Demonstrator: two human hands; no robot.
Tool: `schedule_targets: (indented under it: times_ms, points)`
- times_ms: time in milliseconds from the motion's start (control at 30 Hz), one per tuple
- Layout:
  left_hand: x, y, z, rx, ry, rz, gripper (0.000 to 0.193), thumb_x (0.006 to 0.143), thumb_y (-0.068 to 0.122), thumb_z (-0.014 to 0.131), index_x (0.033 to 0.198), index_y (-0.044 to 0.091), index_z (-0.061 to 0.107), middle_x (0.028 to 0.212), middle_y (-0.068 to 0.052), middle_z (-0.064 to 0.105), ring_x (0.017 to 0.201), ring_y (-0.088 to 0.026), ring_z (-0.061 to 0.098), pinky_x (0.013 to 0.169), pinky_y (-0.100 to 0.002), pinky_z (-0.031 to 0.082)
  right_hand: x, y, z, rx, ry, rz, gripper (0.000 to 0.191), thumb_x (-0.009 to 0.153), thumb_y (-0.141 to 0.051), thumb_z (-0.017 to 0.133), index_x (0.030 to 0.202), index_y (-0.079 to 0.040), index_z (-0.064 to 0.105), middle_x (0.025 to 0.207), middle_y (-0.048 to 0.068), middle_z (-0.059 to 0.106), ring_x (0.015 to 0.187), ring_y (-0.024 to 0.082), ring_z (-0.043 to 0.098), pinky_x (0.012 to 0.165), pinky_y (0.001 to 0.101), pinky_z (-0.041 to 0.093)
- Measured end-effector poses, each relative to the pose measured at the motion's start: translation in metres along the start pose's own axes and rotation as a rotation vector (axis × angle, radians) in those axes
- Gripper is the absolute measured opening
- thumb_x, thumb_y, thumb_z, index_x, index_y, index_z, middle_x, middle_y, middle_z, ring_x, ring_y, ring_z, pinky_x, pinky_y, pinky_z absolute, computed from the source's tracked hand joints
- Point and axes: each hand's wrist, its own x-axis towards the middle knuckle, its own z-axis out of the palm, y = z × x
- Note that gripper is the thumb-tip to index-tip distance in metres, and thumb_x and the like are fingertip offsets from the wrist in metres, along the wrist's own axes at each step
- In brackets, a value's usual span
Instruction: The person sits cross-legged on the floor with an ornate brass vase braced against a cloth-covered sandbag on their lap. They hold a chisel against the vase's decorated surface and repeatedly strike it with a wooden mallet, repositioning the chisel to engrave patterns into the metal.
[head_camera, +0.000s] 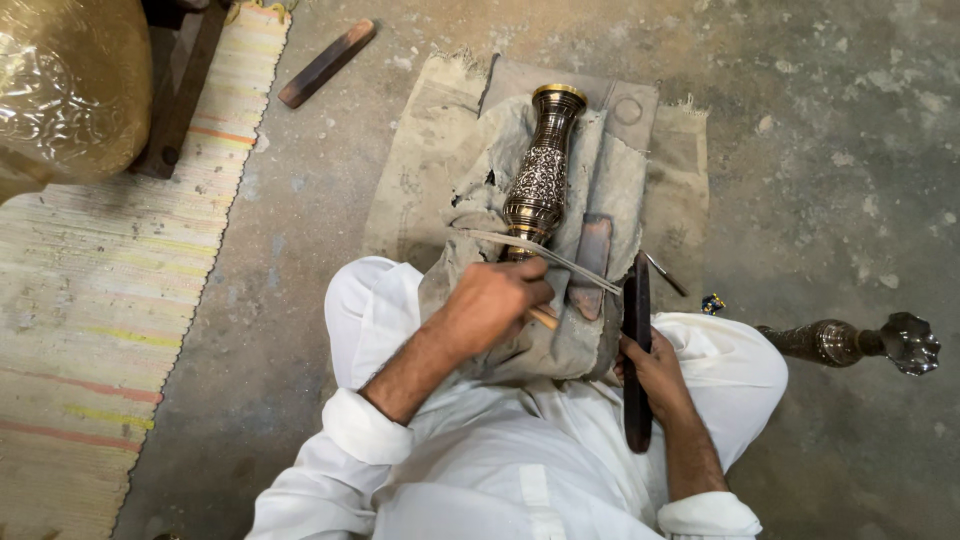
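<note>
The left hand is closed on a thin tool at the vase, which lies on the cloth near its far edge, the right hand grips a dark bar, and I think the tool may slip on round metal and scratch the carving.

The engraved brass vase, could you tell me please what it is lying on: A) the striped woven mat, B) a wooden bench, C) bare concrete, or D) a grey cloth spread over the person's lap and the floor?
D: the engraved brass vase lies on the grey cloth that runs from the person's lap out over the concrete floor, while the striped woven mat lies well off to the side.
</note>
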Motion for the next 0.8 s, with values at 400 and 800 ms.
schedule_targets:
  times_ms: [400,800]
  points:
    - [-0.017,-0.032,0.040,-0.355,0.521,-0.371,0.022,0.087,0.014,0.074,0.082,0.001,0.057,0.077,-0.009,0.059,0.062,-0.018,0.055,0.058,-0.033,0.046,-0.007,-0.005,0.009,-0.037,0.021,-0.049,0.015,0.097,-0.015,0.063,0.106,-0.003,0.063,0.069,0.005,0.063,0.055,0.014,0.058,0.052,0.0292,0.047]
    - [-0.014,-0.031,0.036,-0.313,0.520,-0.387,0.020,0.086,0.010,0.071,0.076,0.000,0.056,0.071,-0.009,0.058,0.057,-0.016,0.053,0.054,-0.033,0.044,-0.016,0.002,0.017,-0.011,0.033,-0.171,0.013,0.095,-0.003,0.059,0.107,0.000,0.060,0.072,0.005,0.064,0.056,0.014,0.059,0.052,0.0296,0.049]
